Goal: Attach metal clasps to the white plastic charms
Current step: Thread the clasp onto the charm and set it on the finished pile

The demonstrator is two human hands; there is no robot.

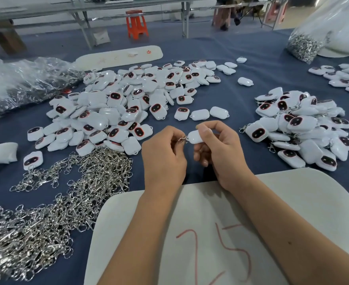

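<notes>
White plastic charm held plain back up, above the bench's blue cloth and just beyond the far edge of the white board marked 25. Right hand wrapped around it, thumb and forefinger pinching its body, small loop end turned leftward, probably to present the eyelet to the other hand. Metal clasp touching that loop end, pinched by the left hand, fingers pressed together on it; too small to tell whether hooked through yet. Judged mid-attachment, both hands raised close together for fine control.

Outward from the held charm: nearest, three loose charms in a row just beyond it. Farther beyond and to its left, the large heap of clasp-less charms, within easy reach of the left hand. Left of and nearer than the held charm, a tangled pile of loose clasps spread over the cloth, likewise on the left hand's side. Right of the held charm, a heap of charms with clasps showing, apparently the finished pile, handy for dropping from the right hand. Far beyond on the right, a clear bag of more clasps; far left, crumpled plastic wrap. Well beyond everything, an orange stool on the floor.
</notes>
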